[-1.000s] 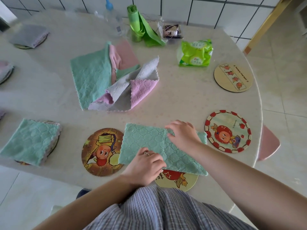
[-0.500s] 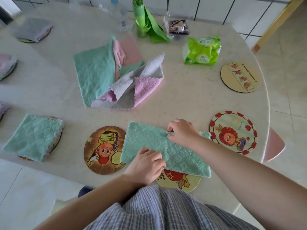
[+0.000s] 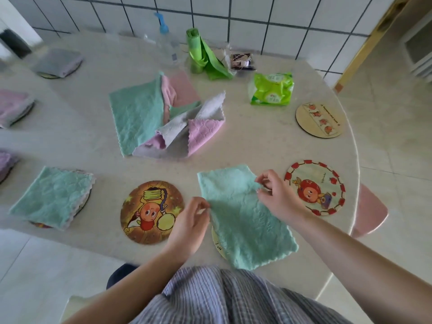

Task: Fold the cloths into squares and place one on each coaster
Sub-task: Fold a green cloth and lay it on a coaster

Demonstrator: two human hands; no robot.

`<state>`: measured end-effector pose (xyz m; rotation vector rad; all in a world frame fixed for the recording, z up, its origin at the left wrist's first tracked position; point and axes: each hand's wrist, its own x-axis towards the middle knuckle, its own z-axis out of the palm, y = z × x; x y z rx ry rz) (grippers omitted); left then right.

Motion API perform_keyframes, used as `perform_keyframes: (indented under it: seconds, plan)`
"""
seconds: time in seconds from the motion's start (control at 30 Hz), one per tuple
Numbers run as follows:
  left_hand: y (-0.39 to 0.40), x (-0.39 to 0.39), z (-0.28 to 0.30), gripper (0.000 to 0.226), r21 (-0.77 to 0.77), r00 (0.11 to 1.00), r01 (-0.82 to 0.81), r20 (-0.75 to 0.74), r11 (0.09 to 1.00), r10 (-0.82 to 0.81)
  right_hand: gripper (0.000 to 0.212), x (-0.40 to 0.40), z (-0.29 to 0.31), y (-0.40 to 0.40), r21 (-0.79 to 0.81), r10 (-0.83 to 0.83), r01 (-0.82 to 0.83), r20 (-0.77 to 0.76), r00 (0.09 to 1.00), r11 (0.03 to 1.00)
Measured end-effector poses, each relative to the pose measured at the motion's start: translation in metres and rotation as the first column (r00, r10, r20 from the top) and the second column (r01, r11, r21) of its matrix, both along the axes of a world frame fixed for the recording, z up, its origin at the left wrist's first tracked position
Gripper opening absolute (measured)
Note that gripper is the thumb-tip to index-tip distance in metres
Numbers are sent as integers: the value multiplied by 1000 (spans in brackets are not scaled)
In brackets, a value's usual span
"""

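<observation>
**Green cloth half-folded, several coasters bare**

Green microfibre lay in a long rectangle near the table's front edge: the cloth in hand, quilted and fuzzy, with a scalloped hem. It covered most of a pale coaster beneath it. The left hand pinched the cloth's left edge with curled fingers; the right hand pinched the right edge near the far corner. One more fold would probably make it a square.

Done, as far as could be seen: a green folded cloth sat on a dark coaster at left, a grey one on another at the far left, and more folded pieces showed at the left border, blurred.

Left to do: an orange cartoon coaster, a red-rimmed coaster and a plain wooden coaster were all round, flat and bare. A loose pile of green, pink and grey cloths waited mid-table, unfolded.
</observation>
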<state>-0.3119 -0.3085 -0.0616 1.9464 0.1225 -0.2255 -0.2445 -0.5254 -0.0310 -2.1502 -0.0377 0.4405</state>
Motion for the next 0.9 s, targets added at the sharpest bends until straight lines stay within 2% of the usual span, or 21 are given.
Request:
perform_keyframes:
  seconds: [0.07, 0.2, 0.3, 0.4, 0.47, 0.6, 0.73, 0.9]
  plan:
    - [-4, 1, 5, 10, -166, 991, -47, -133, 985, 24, 23, -9, -3, 1, 2, -5, 5, -30, 1000, 1000]
    - [-10, 5, 14, 43, -240, 970, 14, -233, 971, -72, 44, -26, -9, 1, 77, -49, 51, -27, 998, 996]
    - [-14, 15, 16, 54, -229, 958, 56, -262, 972, -117, 53, -38, -14, 1, 56, -95, 95, -10, 995, 994]
    - [-18, 24, 12, 59, -213, 938, 83, -312, 974, -149, 59, -42, -23, 3, -75, -109, 102, -90, 990, 992]
    - [-20, 22, 12, 59, -198, 933, 89, -327, 976, -151, 63, -44, -28, 4, -107, -126, 108, -171, 977, 988]
    - [-8, 13, -2, 62, -122, 940, 84, -319, 989, -119, 66, -57, -30, 0, -33, -150, 146, -204, 967, 989]
    - [1, -6, -11, 53, -180, 937, 15, -341, 984, -77, 56, -81, -31, -12, -12, -158, 159, -216, 963, 987]
    - [-1, -28, -19, 38, -189, 929, 77, -342, 979, -139, 46, -108, -32, -15, 44, -72, 82, -200, 977, 996]
